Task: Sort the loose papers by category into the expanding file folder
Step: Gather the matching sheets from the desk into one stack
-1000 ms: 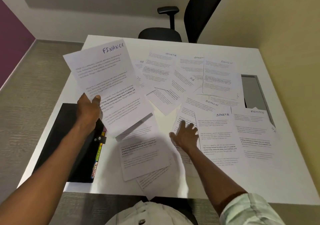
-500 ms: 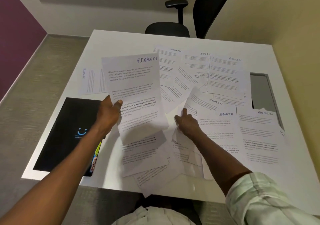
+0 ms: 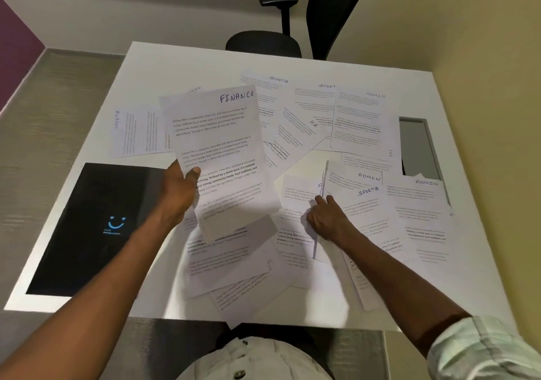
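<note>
— What's the left hand got?

— A white printed sheet headed FINANCE in blue handwriting. The hand is closed on its left edge, thumb on top, and the sheet is lifted off the white square worktop, tilted over the middle of the paper pile.

— And the right hand?

— Down among the loose white papers to the right of centre. Its fingers are curled and pinching the raised left edge of a white sheet marked SPORTS, which stands partly up off the pile.

— Where's the folder?

— The flat black expanding file folder with a small blue smile logo lies at the near left of the worktop, closed as far as I can tell, just left of the left forearm.

— The rest of the papers?

— Spread over the middle and right, overlapping, with headings such as ADMIN, SPORT and HR. One SPORTS page lies apart on the left, beyond the folder. A black office chair stands at the far side.
</note>
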